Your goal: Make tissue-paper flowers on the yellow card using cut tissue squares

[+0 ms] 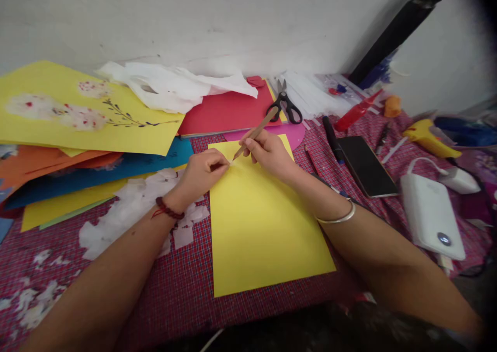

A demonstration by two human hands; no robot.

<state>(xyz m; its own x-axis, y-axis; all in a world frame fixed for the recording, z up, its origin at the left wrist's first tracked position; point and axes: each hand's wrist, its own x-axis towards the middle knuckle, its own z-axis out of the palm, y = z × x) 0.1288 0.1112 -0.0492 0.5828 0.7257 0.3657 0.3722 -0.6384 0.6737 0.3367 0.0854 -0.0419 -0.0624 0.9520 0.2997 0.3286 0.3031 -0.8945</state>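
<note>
A yellow sheet of paper [264, 222] lies flat on the checked cloth in front of me. My right hand [267, 152] grips a light brown pencil [258, 130], slanted with its pointed end down over the sheet's upper left part. Beside that tip, my left hand [204, 173] is closed in a pinch. A tiny white scrap of paper [232, 162] shows at its fingertips, touching or very near the pencil point; most of it is hidden. Left of the sheet, partly behind my left wrist, lies a pile of white tissue paper squares [128, 207].
Black-handled scissors [285, 103] rest on red paper [233, 111] at the back. A decorated yellow sheet [135, 134] tops coloured papers at left. A black phone [367, 165], marker [332, 137], red tube [357, 113], yellow glue gun [429, 137] and white power bank [430, 212] lie right.
</note>
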